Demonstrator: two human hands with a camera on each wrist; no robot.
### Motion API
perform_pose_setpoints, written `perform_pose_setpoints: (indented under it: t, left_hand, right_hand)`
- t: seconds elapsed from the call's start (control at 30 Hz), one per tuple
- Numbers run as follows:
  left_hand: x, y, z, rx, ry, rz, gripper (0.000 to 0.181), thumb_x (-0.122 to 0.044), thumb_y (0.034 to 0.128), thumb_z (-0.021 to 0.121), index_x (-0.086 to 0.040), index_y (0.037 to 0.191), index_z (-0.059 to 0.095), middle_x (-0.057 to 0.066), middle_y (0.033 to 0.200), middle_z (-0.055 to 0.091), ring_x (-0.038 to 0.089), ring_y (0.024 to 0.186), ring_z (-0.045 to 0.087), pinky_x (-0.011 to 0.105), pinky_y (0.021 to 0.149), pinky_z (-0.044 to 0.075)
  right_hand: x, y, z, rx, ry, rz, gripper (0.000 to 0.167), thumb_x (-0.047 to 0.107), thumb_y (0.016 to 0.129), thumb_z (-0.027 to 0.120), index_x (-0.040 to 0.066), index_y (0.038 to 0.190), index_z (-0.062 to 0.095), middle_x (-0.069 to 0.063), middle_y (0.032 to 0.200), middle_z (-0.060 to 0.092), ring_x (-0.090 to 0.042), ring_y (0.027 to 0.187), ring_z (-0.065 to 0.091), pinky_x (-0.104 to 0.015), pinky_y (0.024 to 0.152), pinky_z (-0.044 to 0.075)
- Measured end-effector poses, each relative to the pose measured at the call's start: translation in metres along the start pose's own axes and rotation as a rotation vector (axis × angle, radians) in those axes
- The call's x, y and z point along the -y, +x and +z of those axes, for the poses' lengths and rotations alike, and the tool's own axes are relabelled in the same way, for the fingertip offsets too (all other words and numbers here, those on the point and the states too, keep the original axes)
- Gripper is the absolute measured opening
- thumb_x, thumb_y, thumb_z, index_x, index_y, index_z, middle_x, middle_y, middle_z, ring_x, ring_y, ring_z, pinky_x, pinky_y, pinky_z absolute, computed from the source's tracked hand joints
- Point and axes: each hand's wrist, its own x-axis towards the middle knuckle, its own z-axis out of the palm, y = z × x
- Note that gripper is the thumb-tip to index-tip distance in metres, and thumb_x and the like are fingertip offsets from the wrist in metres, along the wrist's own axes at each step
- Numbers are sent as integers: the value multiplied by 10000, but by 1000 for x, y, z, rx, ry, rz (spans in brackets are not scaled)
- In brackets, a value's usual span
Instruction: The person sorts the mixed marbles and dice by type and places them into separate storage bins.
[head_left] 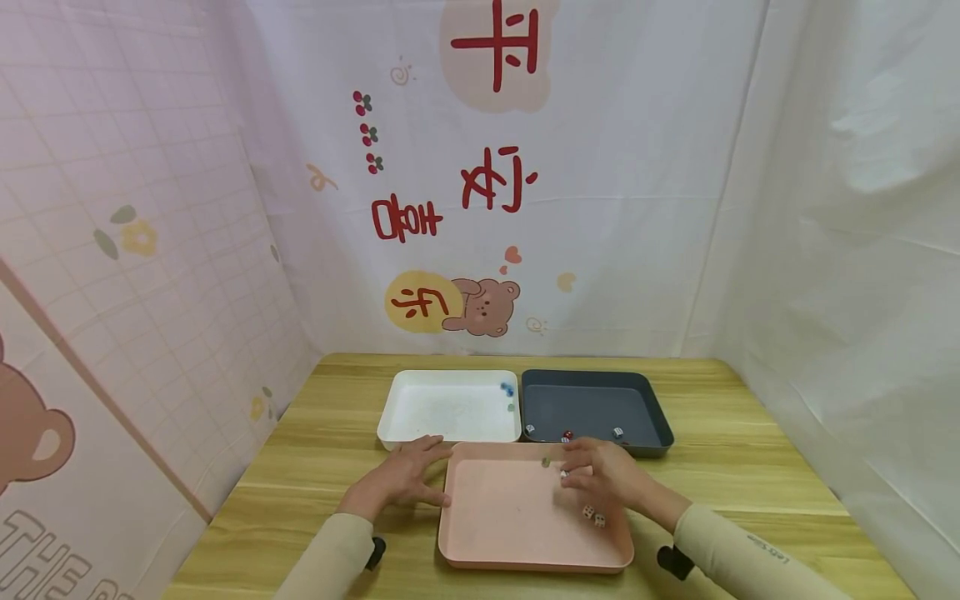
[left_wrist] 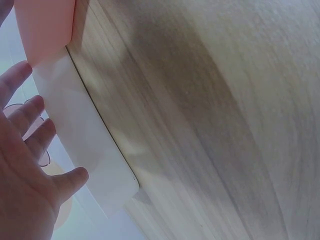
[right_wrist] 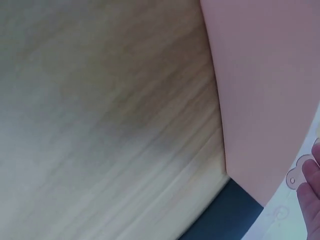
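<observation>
My right hand [head_left: 606,473] is over the right part of a pink tray [head_left: 517,558]. A small white die [head_left: 565,474] shows between its thumb and fingertips, which pinch it. Near them in the tray lies a small greenish piece [head_left: 545,462]. Two pale dice [head_left: 588,512] lie under the hand, toward the tray's right side. My left hand [head_left: 405,475] is at the tray's left edge, fingers spread and holding nothing, thumb at the rim. In the left wrist view the left fingers [left_wrist: 35,142] are apart. Only some right fingertips [right_wrist: 311,172] show in the right wrist view.
Behind the pink tray stand a white tray [head_left: 442,408] with a few blue and green pieces [head_left: 507,390] at its right, and a dark grey tray [head_left: 592,400]. White dice [head_left: 618,432] and a red die [head_left: 567,435] lie along the grey tray's front. All stand on a wooden table [head_left: 750,500].
</observation>
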Motion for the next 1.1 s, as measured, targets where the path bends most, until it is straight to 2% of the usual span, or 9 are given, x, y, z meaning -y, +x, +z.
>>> perform_pose_setpoints:
  t: [0.1,0.2,0.33,0.47,0.6,0.73,1.1]
  left_hand:
    - [1,0,1,2,7,-2,830,-444,794,819,-110,1476,484,209,1546,344,424,1430,284,681,1116,176]
    - [1,0,1,4,5,-3,828,-447,797,817,-116,1478,483,204,1550,339,419,1435,277,677,1120,169]
    - [1,0,1,5,-4,-5,823,-447,802,813,-117,1479,482,203,1555,331,416,1442,265,675,1124,158]
    - [1,1,0,7,-2,-5,823,-447,805,810,-116,1481,478,204,1557,329,415,1444,262,673,1125,157]
    - [2,2,0,8,-1,-8,823,-448,803,811,-117,1480,480,206,1557,327,413,1445,260,669,1127,157]
    - [1,1,0,11,-5,-10,826,-448,801,813,-114,1479,481,206,1559,323,414,1445,258,666,1129,156]
    - [-1,0,0,18,-21,-18,828,-437,793,823,-109,1474,485,210,1558,322,426,1442,256,679,1121,160]
  right_hand:
    - [-5,2,-2,-27,-20,-34,224,331,885,750,124,960,796,-138,1193,679,-288,1060,661,-456,830,559]
    - [-10,3,-4,-41,-21,-34,203,299,884,754,116,960,798,-137,1179,683,-278,1022,673,-445,800,565]
    - [-14,3,-8,-38,-20,36,193,305,894,743,132,958,802,-157,1194,668,-310,1023,668,-501,821,548]
    - [-20,4,-12,-44,-38,112,147,278,897,741,150,944,799,-174,1217,657,-333,1040,661,-504,824,549]
    - [-26,4,-14,-45,-57,172,166,232,897,742,106,993,793,-180,1244,646,-350,1072,648,-501,837,548]
    - [-34,5,-15,-41,-96,230,207,256,907,731,88,1014,785,-185,1250,641,-373,1103,630,-539,882,524]
    - [-56,9,-24,-27,-172,312,190,278,914,721,111,967,793,-229,1225,646,-394,1083,635,-552,874,523]
